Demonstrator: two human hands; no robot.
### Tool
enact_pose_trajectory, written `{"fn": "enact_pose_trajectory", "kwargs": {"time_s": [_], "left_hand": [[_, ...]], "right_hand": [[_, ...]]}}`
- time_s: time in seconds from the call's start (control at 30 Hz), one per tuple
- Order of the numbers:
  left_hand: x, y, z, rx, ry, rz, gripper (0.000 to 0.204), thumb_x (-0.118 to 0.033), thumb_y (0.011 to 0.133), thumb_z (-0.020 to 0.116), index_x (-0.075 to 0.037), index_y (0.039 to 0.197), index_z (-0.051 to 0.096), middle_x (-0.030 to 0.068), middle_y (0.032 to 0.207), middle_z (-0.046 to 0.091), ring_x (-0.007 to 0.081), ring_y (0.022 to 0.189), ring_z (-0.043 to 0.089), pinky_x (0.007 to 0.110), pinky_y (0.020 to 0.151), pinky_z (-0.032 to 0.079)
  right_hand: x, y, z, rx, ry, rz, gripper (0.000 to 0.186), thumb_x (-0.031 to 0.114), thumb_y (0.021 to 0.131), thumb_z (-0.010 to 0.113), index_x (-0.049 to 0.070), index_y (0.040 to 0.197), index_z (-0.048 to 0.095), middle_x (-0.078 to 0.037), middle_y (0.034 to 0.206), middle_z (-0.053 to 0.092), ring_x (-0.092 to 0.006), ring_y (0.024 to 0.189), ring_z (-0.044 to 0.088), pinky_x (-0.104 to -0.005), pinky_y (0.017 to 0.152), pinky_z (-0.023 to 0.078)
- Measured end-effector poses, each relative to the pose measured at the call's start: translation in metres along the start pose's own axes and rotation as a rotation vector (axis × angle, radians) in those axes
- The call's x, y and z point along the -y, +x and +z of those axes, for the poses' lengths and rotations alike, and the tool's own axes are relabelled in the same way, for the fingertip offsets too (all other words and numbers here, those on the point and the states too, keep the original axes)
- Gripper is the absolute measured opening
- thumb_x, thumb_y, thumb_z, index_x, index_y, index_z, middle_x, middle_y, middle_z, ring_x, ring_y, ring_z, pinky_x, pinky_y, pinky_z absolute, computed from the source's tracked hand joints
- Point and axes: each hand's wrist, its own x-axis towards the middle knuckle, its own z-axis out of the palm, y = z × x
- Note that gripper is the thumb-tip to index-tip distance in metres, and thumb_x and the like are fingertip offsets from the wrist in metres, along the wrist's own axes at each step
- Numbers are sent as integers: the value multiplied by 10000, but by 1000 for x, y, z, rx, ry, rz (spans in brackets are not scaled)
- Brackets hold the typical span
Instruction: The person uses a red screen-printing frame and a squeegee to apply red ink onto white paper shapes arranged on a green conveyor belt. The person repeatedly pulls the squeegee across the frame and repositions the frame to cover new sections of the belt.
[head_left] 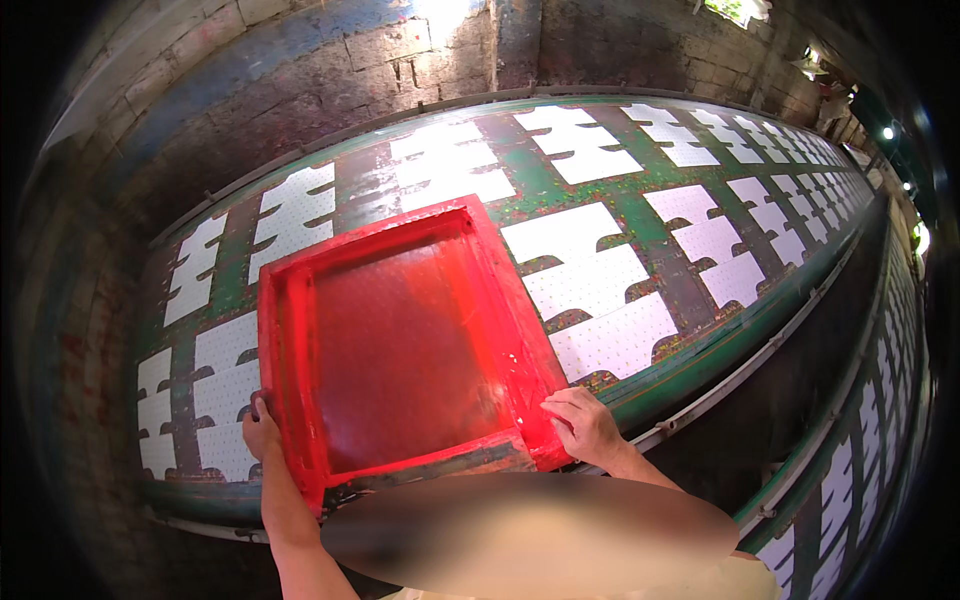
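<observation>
A red screen-printing frame lies tilted in front of me, over the long green table. Its mesh looks dark red and partly see-through, with red ink smeared along the inner sides. My left hand is closed on the frame's left side near the front corner, thumb upward; its other fingers are mostly hidden. At the right near corner, my right hand grips the frame's edge with bent fingers. White dotted fabric pieces with curved cut-outs lie around the frame, and some are partly covered by it.
The green table stretches far to the right, bearing rows of fabric pieces and a metal rail along its near side. Another table with white pieces stands at right. A block wall runs behind. A blurred oval hides the bottom middle.
</observation>
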Motion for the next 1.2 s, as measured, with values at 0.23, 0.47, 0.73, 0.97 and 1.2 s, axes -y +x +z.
{"fn": "enact_pose_trajectory", "kwargs": {"time_s": [0.23,0.47,0.73,0.97,1.2], "left_hand": [[6,3,7,-50,-11,22,793,-752,1047,582,-22,1286,781,253,1281,788,467,1210,736,579,1028,562],[16,10,9,-19,-7,14,835,-746,1049,593,24,1325,764,263,1323,779,459,1272,722,555,1077,552],[31,19,13,150,-535,-1,631,-555,1125,646,62,1137,772,162,1077,770,287,996,691,435,924,548],[22,6,8,272,-932,-112,460,-457,1155,652,-20,1124,793,32,1020,747,152,906,670,343,819,547],[23,10,3,346,-970,-135,453,-438,1167,614,-25,1240,787,62,1131,774,189,1004,713,366,937,570]], "right_hand": [[-5,15,10,-7,-1,-16,362,-10,869,781,35,1228,785,-153,1234,739,-374,1171,707,-475,1022,599],[-24,18,32,-92,-199,248,581,100,869,853,-12,1411,679,-230,1375,673,-434,1308,623,-532,1159,509],[-46,39,47,176,-204,696,756,301,848,919,-35,1470,650,-254,1358,696,-437,1286,654,-518,1133,538],[-49,53,52,107,-224,682,565,252,800,861,84,1330,761,-233,1194,729,-433,1155,708,-545,1014,596],[-24,65,32,88,-214,714,485,253,786,840,98,1244,796,-215,1131,716,-433,1112,715,-550,982,600]]}}
